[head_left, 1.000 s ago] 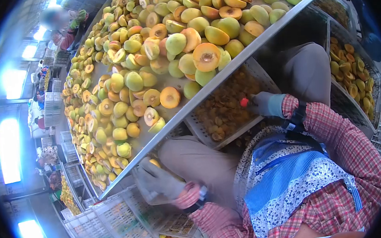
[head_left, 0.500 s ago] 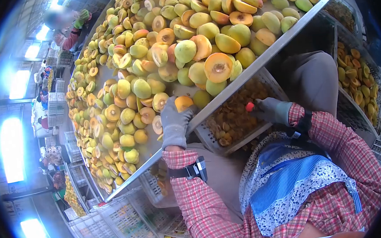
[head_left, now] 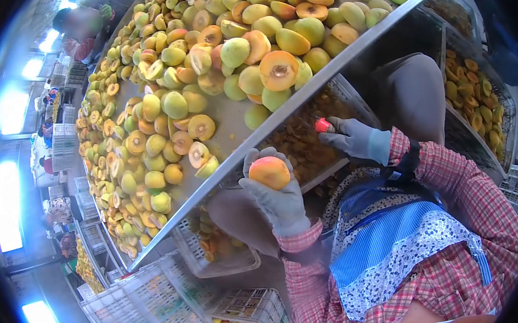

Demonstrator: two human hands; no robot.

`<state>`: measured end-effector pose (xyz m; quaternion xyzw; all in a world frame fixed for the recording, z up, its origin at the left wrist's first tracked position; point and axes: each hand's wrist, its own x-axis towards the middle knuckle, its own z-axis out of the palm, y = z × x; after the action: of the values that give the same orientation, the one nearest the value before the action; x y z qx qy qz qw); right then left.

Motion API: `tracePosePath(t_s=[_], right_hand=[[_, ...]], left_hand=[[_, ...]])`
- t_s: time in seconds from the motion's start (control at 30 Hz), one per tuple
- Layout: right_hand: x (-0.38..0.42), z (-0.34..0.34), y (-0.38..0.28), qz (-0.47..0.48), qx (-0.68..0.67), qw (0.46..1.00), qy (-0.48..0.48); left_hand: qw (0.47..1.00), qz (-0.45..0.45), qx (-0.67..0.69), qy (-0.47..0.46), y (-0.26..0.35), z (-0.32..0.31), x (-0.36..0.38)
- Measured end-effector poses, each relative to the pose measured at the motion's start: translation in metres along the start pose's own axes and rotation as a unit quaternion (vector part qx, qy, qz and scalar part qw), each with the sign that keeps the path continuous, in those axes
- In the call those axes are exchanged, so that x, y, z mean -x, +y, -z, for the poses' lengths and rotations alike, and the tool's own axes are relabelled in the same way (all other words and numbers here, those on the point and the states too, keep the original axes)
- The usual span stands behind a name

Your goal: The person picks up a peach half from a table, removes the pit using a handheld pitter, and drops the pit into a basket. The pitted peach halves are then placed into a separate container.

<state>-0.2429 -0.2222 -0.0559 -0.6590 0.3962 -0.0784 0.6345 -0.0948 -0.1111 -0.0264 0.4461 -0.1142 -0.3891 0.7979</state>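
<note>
Fruit (head_left: pixel 269 173), orange with a pink blush, rests in the gloved left hand (head_left: pixel 278 199), whose fingers cup it near the table's metal rim (head_left: pixel 213 186); the gloved right hand (head_left: pixel 356 139) grips a red-ended tool (head_left: pixel 323 124) over a crate (head_left: pixel 326 174); fruit halves (head_left: pixel 279 70) lie heaped on the table (head_left: pixel 227 134).

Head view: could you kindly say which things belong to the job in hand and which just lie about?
In the job: left hand holding fruit; right hand holding red tool; heaped fruit; table; scrap crate.

Seemingly lying about: lower-left white crates; distant crate stacks.
</note>
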Motion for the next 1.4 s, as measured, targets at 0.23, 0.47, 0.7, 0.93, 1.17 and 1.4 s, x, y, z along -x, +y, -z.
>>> tracePosePath(t_s=[0.23,0.47,0.7,0.93,1.17,1.4], right_hand=[[0.039,-0.018,-0.031,-0.015,-0.026,0.994,-0.101],[0.039,-0.022,-0.036,0.031,0.121,0.986,-0.113],[0.033,-0.022,-0.034,0.027,0.113,0.988,-0.105],[0.031,-0.025,-0.036,0.056,0.212,0.970,-0.101],[0.027,-0.026,-0.039,0.047,0.236,0.965,-0.105],[0.014,-0.036,-0.020,0.054,0.191,0.975,-0.095]], left_hand=[[0.985,0.090,0.146,-0.022,-0.028,0.022,-0.009],[0.990,0.078,0.107,0.054,-0.031,0.015,-0.010],[0.994,0.085,0.032,0.052,-0.025,-0.001,0.000],[0.996,0.072,-0.023,0.050,-0.038,0.014,-0.009],[0.994,0.066,-0.073,0.050,-0.038,0.008,-0.009],[0.996,0.033,-0.072,0.041,-0.047,0.009,-0.010]])
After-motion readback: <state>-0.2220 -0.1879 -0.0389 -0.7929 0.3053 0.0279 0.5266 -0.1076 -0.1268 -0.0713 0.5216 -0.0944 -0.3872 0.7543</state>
